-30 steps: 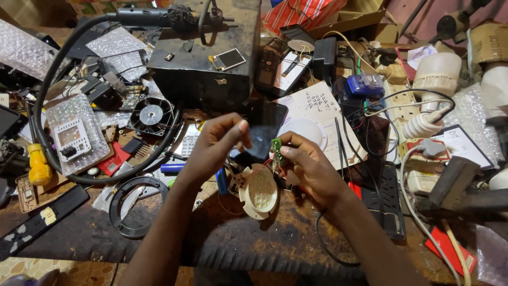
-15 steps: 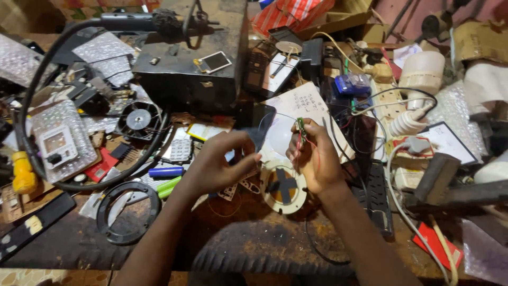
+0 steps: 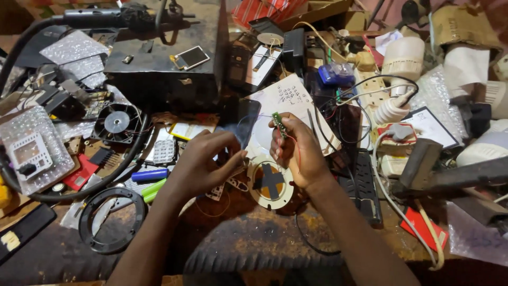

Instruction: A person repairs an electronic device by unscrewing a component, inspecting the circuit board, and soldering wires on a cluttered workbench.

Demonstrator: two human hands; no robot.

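At the middle of the cluttered bench, a small green circuit board (image 3: pixel 278 124) is raised just above the surface, pinched upright between thumb and fingertips of the right hand (image 3: pixel 297 153). A thin red wire (image 3: pixel 298 151) trails from the board down across that hand. The left hand (image 3: pixel 203 161) sits just left of it, fingers drawn together near the thumb as if on a fine wire; whether anything is actually gripped cannot be told.

Judged by its look, the board is light, stiff and fragile, with slender leads that would tear under a pull. It is best taken by its bare edges, clear of the solder joints.

Directly below the hands lies a round white disc (image 3: pixel 271 182) with a dark cross at its centre. Farther out: a sheet of paper (image 3: pixel 288 98) just beyond the board, a black fan (image 3: pixel 116 123) to the left, a black ring (image 3: pixel 112 219) at near left, and a power strip (image 3: pixel 362 185) to the right.
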